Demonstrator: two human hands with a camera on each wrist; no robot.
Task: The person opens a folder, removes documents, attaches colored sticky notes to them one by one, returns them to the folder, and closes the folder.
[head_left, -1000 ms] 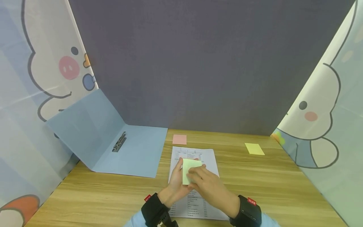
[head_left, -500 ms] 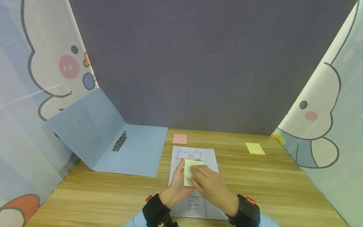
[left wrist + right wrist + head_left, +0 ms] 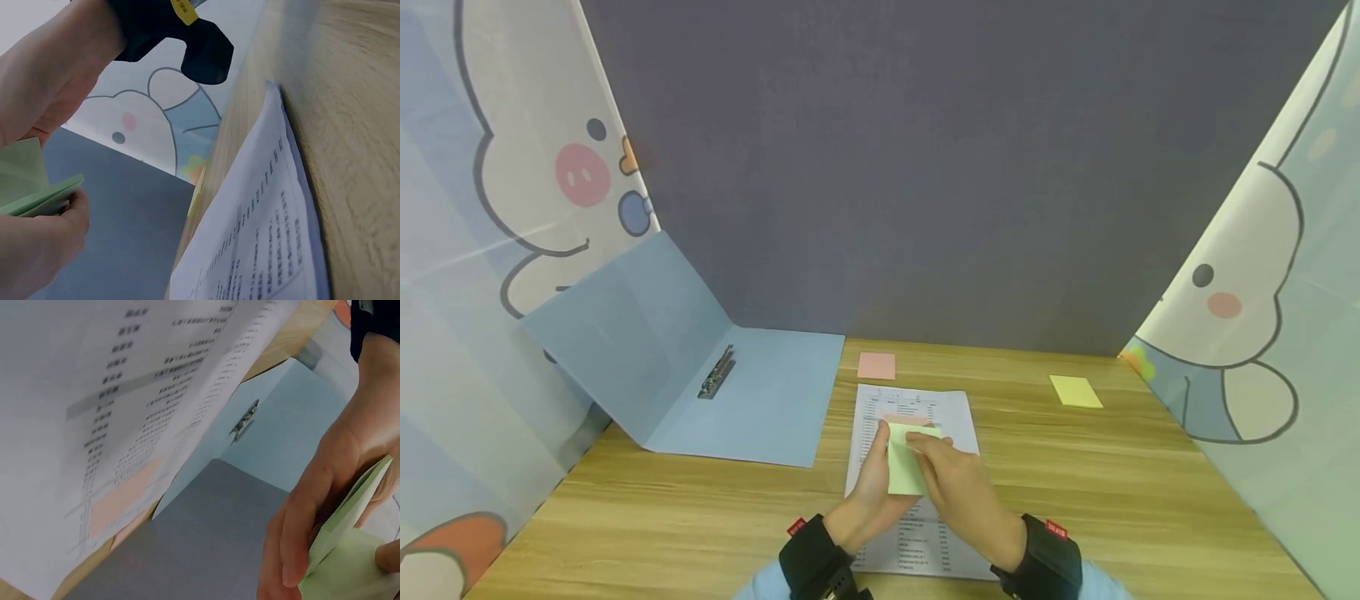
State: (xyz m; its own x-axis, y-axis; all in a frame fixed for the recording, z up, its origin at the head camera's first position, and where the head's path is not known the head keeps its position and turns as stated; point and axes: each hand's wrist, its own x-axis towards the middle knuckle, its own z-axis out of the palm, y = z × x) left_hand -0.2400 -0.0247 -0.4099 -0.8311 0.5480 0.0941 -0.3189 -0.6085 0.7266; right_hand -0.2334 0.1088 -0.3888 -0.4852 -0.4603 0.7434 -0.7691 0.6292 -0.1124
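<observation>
My left hand point(image 3: 874, 492) grips a pad of light green sticky notes point(image 3: 902, 479) above the printed sheets point(image 3: 917, 554). Fingers of my right hand point(image 3: 958, 492) pinch the top green sticky note point(image 3: 22, 164), which stands lifted away from the pad in the left wrist view. From the right wrist side, the pad point(image 3: 350, 519) is seen edge-on in the left hand point(image 3: 325, 481), and a right fingertip touches the note. On the printed sheets, just beyond the hands, lies a pink sticky note point(image 3: 907, 420), partly hidden in the head view.
An open blue folder point(image 3: 775, 400) with a metal clip point(image 3: 717, 373) lies to the left, its cover raised. Behind the sheets is a pink sticky pad point(image 3: 876, 367); at the back right lies a yellow one point(image 3: 1076, 392). A dark panel point(image 3: 880, 183) stands behind the wooden table point(image 3: 1112, 500).
My right fingers have gone from lying on the green pad to pinching its top note near the upper edge and lifting it. Both hands have shifted very slightly.
</observation>
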